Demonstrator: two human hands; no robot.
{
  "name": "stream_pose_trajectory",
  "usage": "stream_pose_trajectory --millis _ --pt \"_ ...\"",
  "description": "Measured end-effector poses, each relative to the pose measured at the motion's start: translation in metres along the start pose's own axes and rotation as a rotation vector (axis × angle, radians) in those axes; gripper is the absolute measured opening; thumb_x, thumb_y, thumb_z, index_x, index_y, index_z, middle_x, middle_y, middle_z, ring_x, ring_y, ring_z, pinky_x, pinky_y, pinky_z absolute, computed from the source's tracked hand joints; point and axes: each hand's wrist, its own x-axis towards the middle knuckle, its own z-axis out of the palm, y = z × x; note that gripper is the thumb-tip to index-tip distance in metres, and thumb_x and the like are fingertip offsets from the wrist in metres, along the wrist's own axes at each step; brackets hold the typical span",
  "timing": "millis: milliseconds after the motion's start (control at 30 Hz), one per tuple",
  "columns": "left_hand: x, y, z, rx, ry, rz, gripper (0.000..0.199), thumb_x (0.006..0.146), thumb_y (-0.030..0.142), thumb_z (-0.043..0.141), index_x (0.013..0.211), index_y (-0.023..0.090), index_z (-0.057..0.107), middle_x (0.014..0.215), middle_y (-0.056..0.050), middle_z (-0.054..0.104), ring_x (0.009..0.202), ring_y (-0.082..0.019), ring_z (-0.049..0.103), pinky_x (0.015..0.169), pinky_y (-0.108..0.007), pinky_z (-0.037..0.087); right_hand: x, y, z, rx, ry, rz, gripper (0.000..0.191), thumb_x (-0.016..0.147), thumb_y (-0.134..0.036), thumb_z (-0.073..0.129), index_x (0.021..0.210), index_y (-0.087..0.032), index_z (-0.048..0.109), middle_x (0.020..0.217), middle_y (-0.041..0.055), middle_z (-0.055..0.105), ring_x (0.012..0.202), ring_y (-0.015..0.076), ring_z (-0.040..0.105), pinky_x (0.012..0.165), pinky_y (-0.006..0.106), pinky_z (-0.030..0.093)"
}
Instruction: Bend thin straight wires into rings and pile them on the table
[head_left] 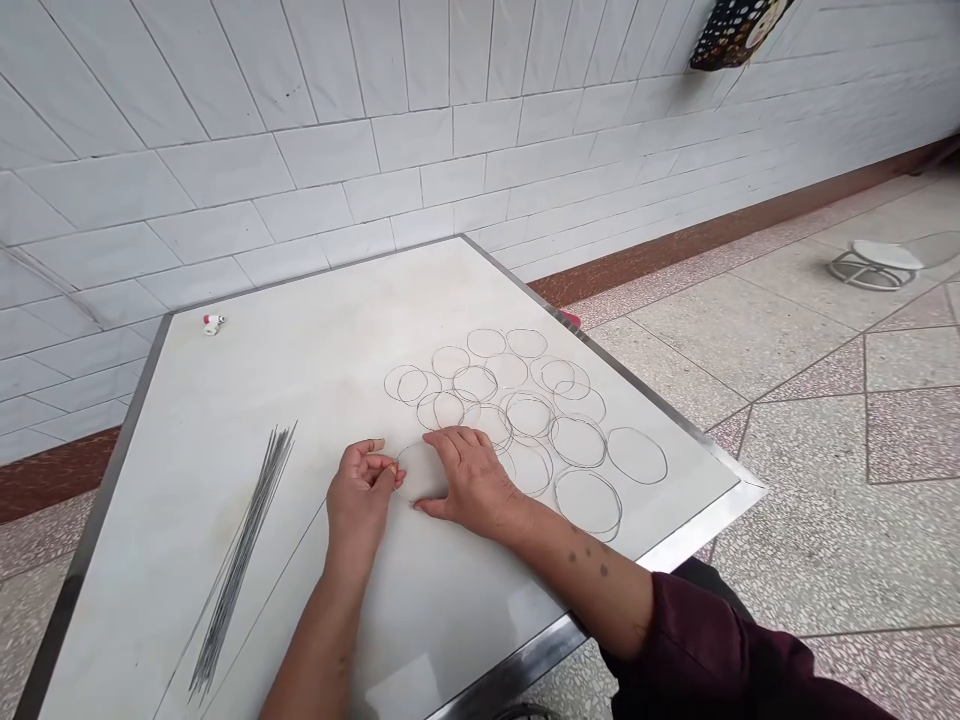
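Note:
Near the middle of the table, a thin wire ring is held between my two hands. My left hand pinches the ring's left side with thumb and forefinger. Curved around its right side, my right hand grips the wire with thumb and fingers, partly hiding it. Several finished-looking wire rings lie overlapping just beyond and right of my right hand. Left of my left hand rests a bundle of straight wires, and a single straight wire lies between the bundle and my left forearm.
The white table has a metal edge and stands against a tiled wall. A small red and white object lies near its far left corner. On the floor at right is a low round stool. A dark patterned cloth item hangs on the wall.

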Motion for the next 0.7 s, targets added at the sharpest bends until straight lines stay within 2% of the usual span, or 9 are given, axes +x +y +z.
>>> stream_pose_trajectory --millis 133,267,533,700 --pt "0.008 0.002 0.007 0.212 0.029 0.084 0.029 0.072 0.022 0.069 0.1 0.028 0.065 0.083 -0.001 0.072 0.077 -0.024 0.064 0.073 -0.037 0.044 0.0 -0.001 -0.006 -0.01 0.022 0.009 0.086 0.062 -0.048 0.088 0.134 -0.018 0.051 0.127 0.0151 0.059 0.123 0.0364 0.049 0.107 0.057 0.038" --pt "0.013 0.003 0.015 0.341 0.021 0.165 0.026 0.076 0.023 0.064 0.102 0.029 0.064 0.083 0.0 0.072 0.076 -0.025 0.062 0.072 -0.036 0.042 0.0 -0.001 -0.012 -0.007 0.054 0.008 0.085 0.066 -0.051 0.086 0.135 -0.015 0.051 0.126 0.0155 0.06 0.12 0.0349 0.05 0.103 0.054 0.041" --pt "0.028 -0.002 0.026 0.439 -0.007 0.276 0.027 0.081 0.022 0.061 0.106 0.029 0.067 0.086 -0.002 0.073 0.085 -0.026 0.064 0.083 -0.039 0.045 0.003 0.004 -0.017 -0.06 -0.029 0.056 0.071 0.072 -0.052 0.082 0.128 -0.017 0.057 0.122 0.0147 0.061 0.117 0.0349 0.05 0.099 0.052 0.042" --pt "0.027 -0.005 0.024 0.436 -0.003 0.278 0.03 0.088 0.027 0.055 0.117 0.026 0.064 0.105 -0.006 0.074 0.094 -0.024 0.067 0.089 -0.04 0.049 0.001 0.004 -0.016 -0.108 -0.017 0.013 0.067 0.075 -0.063 0.075 0.123 -0.018 0.06 0.124 0.0128 0.062 0.116 0.0328 0.051 0.099 0.049 0.042"
